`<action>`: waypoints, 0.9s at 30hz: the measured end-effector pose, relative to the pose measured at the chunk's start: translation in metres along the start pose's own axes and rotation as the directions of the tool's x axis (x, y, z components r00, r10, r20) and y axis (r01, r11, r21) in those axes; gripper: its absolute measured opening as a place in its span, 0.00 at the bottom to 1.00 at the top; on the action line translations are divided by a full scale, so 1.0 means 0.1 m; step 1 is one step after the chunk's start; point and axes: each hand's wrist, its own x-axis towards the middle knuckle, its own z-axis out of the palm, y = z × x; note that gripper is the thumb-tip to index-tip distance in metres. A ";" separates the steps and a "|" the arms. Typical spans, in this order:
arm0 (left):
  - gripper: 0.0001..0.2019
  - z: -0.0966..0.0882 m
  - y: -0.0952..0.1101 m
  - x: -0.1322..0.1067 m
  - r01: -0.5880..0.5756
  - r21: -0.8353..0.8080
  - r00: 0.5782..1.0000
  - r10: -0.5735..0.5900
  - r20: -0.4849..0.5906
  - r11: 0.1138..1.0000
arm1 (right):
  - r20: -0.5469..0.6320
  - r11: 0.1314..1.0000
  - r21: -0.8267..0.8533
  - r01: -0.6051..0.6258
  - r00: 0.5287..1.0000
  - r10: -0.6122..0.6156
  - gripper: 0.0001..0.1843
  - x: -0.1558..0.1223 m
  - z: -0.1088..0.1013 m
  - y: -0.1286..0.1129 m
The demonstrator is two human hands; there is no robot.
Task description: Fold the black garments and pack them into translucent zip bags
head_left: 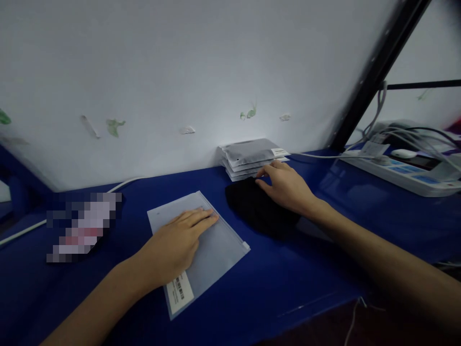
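Observation:
My left hand (180, 240) lies flat with fingers stretched over a translucent zip bag (219, 254). The bag has a slider at its right corner and a white barcode label (179, 293) near its lower corner. My right hand (288, 187) rests over a folded black cloth item (257, 206), its thumb touching the far edge. Its fingers are loosely bent, with a gap between thumb and forefinger. Part of the cloth is hidden beneath the hand. Just beyond it, against the wall, sits a stack of filled zip bags (248, 154).
A blurred-out object (84, 226) lies on the blue table (230, 302) at left, near a white cable (21, 234). At right are a white power strip (399, 173) and tangled cables. A white wall (180, 72) borders the back; the table's front edge shows below.

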 end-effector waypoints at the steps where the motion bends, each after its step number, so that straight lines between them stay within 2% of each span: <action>1: 0.30 0.00 0.00 0.00 0.019 -0.007 1.000 -0.019 -0.010 1.000 | 0.016 1.000 0.025 0.003 1.000 -0.003 0.13 -0.01 -0.02 -0.05; 3: 0.25 -0.01 0.00 0.02 0.081 -0.010 0.995 -0.081 -0.057 0.997 | 0.082 0.996 0.079 0.031 0.996 -0.038 0.17 -0.03 -0.05 -0.15; 7: 0.20 -0.01 -0.07 0.04 0.203 -0.028 0.964 -0.205 -0.168 0.979 | 0.187 0.965 0.168 0.203 0.954 -0.233 0.21 -0.09 -0.10 -0.31; 11: 0.18 0.00 -0.13 0.04 0.224 -0.002 0.951 -0.219 -0.220 0.975 | 0.213 0.923 0.283 0.262 0.921 -0.327 0.20 -0.15 -0.14 -0.43; 13: 0.17 0.00 -0.11 0.03 0.188 0.014 0.955 -0.180 -0.237 0.982 | 0.214 0.909 0.321 0.268 0.914 -0.345 0.19 -0.18 -0.15 -0.49; 16: 0.18 -0.03 0.00 0.02 0.063 0.011 0.970 -0.059 -0.238 0.998 | 0.195 0.885 0.344 0.314 0.898 -0.394 0.19 -0.22 -0.12 -0.56; 20: 0.20 -0.04 0.16 -0.01 -0.107 0.026 0.976 0.110 -0.189 0.994 | 0.146 0.886 0.265 0.382 0.892 -0.428 0.18 -0.26 -0.10 -0.62; 23: 0.20 -0.03 0.21 -0.02 -0.159 0.041 0.974 0.164 -0.158 0.986 | 0.135 0.896 0.230 0.379 0.900 -0.415 0.14 -0.27 -0.12 -0.65; 27: 0.20 -0.03 0.22 -0.02 -0.173 0.032 0.974 0.176 -0.145 0.984 | 0.177 0.880 0.296 0.371 0.884 -0.432 0.09 -0.28 -0.14 -0.66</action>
